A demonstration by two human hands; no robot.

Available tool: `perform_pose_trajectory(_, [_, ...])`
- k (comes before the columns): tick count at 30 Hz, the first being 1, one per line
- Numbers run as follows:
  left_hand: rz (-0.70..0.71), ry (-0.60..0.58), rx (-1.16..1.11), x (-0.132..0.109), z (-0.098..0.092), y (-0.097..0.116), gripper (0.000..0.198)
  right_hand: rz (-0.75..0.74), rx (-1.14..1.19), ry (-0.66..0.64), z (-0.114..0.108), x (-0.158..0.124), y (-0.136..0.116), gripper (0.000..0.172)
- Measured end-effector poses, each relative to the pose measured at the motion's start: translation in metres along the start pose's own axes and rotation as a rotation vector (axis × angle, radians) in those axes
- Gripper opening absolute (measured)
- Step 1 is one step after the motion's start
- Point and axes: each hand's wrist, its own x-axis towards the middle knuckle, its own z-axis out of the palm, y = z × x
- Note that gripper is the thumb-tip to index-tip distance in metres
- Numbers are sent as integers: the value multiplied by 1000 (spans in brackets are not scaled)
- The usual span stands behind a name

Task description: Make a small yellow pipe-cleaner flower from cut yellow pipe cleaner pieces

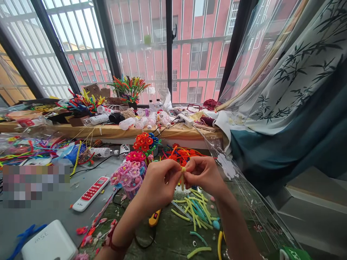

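My left hand (158, 184) and my right hand (204, 175) meet above the table, both pinched on a short yellow pipe cleaner piece (183, 177) held upright between the fingertips. Below them lie several loose yellow-green and teal pipe cleaner pieces (196, 211) on the dark green table cover (168, 238). Just left of my left hand stands a cluster of pink pipe cleaner flowers (128, 173), with red and blue flowers (145, 141) behind it. A red band circles my left wrist.
A white and red remote (90, 193) lies left, a white box (48, 243) at bottom left. A yellow tool (155, 218) rests under my left forearm. Orange pipe cleaners (181, 155) are piled behind. The windowsill (108, 130) holds bottles, a power strip (185, 120) and more crafts. A curtain (292, 108) hangs right.
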Motion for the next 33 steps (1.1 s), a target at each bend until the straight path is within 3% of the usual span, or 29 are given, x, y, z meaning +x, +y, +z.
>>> perform_pose_trajectory(4, [325, 127, 273, -7, -1, 4, 15, 6, 212, -69, 4, 3, 0, 33])
perform_pose_trajectory(9, [686, 174, 428, -7, -11, 3, 17, 31, 408, -177, 13, 3, -3, 40])
perform_pose_trajectory(12, [779, 206, 448, -4, -15, 2, 16, 25, 416, -206, 17, 2, -4, 40])
perform_pose_trajectory(14, [670, 237, 364, -4, -17, 3, 15, -23, 315, -170, 17, 0, -5, 36])
perform_pose_trajectory(16, [424, 226, 242, -4, -17, 5, 12, -101, 139, -82, 15, -3, -5, 29])
perform_pose_trajectory(19, [19, 109, 28, -3, -18, 5, 18, -274, -178, 75, 15, -7, -7, 20])
perform_pose_trajectory(22, [-227, -23, -235, -1, -20, 3, 31, -475, -453, 126, 17, -10, -9, 18])
perform_pose_trajectory(26, [-417, -155, -499, 2, -22, 1, 39, -654, -703, 108, 21, -10, -9, 21])
perform_pose_trajectory(33, [-547, -227, -659, 4, -22, -5, 38, -681, -799, 75, 26, -8, -5, 24])
